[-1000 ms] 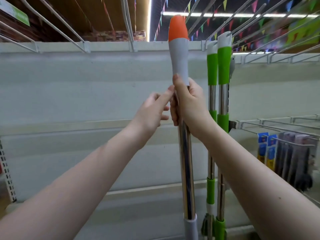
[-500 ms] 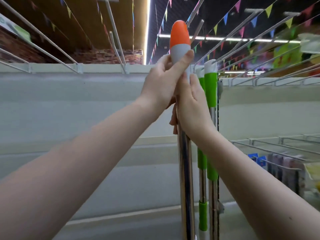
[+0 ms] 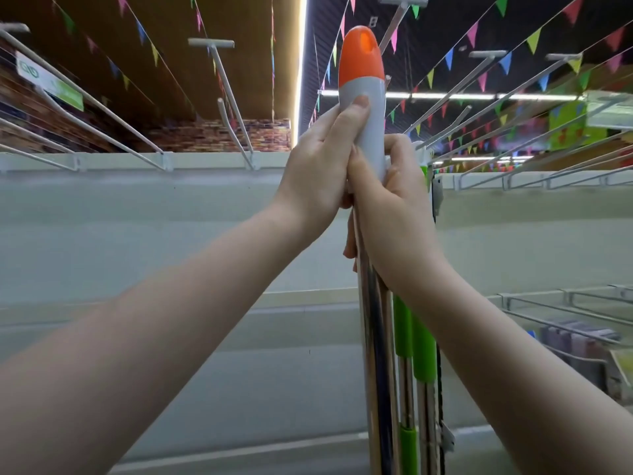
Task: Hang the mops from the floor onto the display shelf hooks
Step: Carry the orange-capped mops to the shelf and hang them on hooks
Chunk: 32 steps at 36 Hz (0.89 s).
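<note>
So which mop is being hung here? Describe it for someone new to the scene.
Find the white shelf rail with its wire hooks; both hands meet in front of it. They grip the orange-capped mop by its grey handle, unlike the green-sleeved mops hanging behind.

One head-worn camera looks forward and tilted upward, close behind both raised forearms. It faces the display shelf and ceiling.

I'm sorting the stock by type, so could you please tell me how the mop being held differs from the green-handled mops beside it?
The held mop has an orange tip on a grey grip; the green-handled mops have green sleeves along their poles. The held mop is gripped by the left hand and right hand, while nobody touches the green-handled mops. The held mop's top also reaches higher. Both have shiny metal poles and stand upright.
</note>
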Each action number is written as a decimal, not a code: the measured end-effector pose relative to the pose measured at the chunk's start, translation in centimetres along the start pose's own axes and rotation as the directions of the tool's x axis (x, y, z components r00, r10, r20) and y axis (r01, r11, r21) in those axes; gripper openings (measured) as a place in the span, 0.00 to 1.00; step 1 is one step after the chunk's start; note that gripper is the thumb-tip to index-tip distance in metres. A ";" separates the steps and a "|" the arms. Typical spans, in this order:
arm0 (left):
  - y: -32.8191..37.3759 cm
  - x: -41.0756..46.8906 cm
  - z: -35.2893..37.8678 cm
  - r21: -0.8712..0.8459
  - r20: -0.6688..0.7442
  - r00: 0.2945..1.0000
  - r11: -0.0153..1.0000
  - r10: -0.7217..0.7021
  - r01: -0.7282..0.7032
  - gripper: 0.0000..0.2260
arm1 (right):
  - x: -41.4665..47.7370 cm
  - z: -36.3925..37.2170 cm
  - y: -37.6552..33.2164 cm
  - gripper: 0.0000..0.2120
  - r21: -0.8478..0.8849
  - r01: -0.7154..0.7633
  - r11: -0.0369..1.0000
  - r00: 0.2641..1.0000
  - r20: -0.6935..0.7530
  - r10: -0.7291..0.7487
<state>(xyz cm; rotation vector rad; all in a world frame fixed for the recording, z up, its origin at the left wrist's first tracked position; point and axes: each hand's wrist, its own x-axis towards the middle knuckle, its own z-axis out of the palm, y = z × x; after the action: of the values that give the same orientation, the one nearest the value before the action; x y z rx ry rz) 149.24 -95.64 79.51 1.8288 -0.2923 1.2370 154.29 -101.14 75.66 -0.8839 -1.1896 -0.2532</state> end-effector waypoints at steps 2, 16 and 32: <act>0.0 -0.1 0.2 -0.019 0.015 1.000 1.000 -0.002 0.002 0.11 | -0.1 -0.2 -0.2 0.07 -0.008 0.008 1.000 1.000 -0.007 -0.008; -0.1 0.2 1.9 -0.017 0.029 0.999 0.999 0.036 -0.035 0.07 | -0.4 -1.7 -1.0 0.07 -0.032 -0.023 0.999 0.999 -0.041 0.022; -1.1 1.1 1.7 0.017 0.008 0.998 0.998 0.064 -0.064 0.16 | -0.2 -2.3 -0.9 0.09 -0.072 -0.028 0.997 0.998 -0.058 0.024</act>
<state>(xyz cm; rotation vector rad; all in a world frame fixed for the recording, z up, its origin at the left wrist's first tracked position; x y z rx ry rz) 151.50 -95.96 79.61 1.8516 -0.3477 1.2808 155.30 -103.40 75.67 -0.9490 -1.1208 -0.3000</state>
